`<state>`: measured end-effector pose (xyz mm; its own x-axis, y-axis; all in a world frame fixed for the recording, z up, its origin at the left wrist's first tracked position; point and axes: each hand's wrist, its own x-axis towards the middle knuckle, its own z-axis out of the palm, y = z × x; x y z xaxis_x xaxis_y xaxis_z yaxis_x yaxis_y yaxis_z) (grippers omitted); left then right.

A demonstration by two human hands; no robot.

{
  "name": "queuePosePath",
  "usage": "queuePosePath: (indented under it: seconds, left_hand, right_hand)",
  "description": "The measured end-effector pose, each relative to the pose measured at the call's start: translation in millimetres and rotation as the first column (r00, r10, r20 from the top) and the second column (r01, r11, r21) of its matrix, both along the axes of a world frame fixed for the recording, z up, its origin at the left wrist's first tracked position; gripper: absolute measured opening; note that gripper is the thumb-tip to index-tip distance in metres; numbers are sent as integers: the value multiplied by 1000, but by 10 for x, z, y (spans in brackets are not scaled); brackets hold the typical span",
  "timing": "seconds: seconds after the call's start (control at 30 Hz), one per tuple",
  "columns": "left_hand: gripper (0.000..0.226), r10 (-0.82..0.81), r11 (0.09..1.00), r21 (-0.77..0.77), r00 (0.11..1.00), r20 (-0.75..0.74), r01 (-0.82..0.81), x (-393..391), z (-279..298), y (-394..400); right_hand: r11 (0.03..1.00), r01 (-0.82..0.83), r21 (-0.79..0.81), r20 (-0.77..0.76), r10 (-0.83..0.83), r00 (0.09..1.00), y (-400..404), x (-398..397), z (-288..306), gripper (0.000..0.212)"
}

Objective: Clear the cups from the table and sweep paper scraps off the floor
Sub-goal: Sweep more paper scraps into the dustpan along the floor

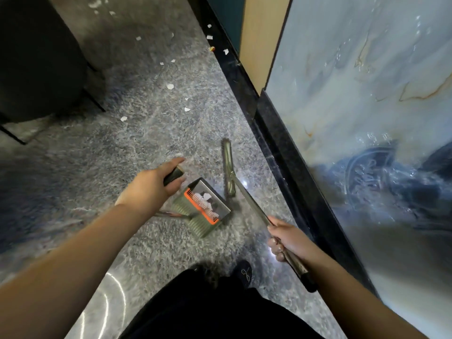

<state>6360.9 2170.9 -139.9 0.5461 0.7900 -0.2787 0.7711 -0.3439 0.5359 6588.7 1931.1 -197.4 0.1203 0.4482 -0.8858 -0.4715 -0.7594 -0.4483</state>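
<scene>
My left hand [151, 184] grips the black top of the dustpan handle [174, 176]. The metal dustpan [208, 206], with an orange comb strip, sits on the floor and holds several white paper scraps [205, 198]. My right hand [285, 238] grips the metal broom handle [252, 204]. The broom head [228, 167] lies on the floor just right of the dustpan. More white paper scraps [170, 86] are scattered over the grey speckled floor further ahead, some near the black skirting. No cups are in view.
A marble-patterned wall [367, 118] with a black skirting [276, 152] runs along the right. A dark piece of furniture [36, 57] on thin black legs stands at the upper left. My dark trousers and shoe [242, 272] are at the bottom.
</scene>
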Motion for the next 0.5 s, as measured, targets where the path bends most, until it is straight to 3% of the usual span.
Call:
queuePosePath:
  seconds: [0.2,0.5]
  left_hand:
    - [48,260,963,44,962,84,-265,-379,234,413]
    - [48,347,932,67,930,120,-356,-791,347,1384]
  right_hand:
    - [1000,2,12,-59,-1,998,774,21,121,47]
    - [997,-75,29,-70,77,995,2026,-188,245,31]
